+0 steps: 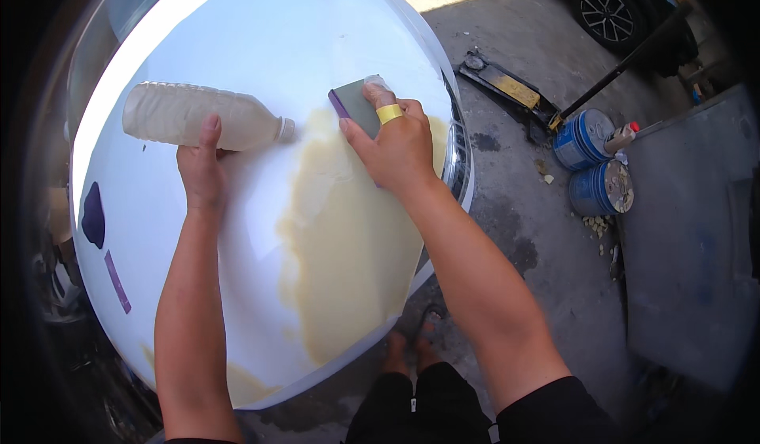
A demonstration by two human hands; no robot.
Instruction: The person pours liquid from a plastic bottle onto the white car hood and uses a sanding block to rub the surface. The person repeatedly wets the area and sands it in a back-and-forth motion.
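My left hand (203,173) is wrapped round a clear plastic bottle (170,115) of cloudy whitish liquid. The bottle lies nearly level over the white car hood (253,40), its capped end pointing right. With yellow tape round one finger, my right hand (402,155) grips a grey-green sanding block (358,105) with a purple edge. Its fingers partly cover the block, which rests at the upper end of a yellowish patch (356,262) on the hood. A dark purple piece (93,214) and a narrow purple strip (118,282) lie on the hood's left side.
Beyond the hood's right edge, a floor jack (507,89) with a long handle stands on the concrete. Two blue buckets (579,144) are beside it, with pale scraps on the ground. A large grey panel (689,238) is at right, and a car wheel (606,15) is farther back.
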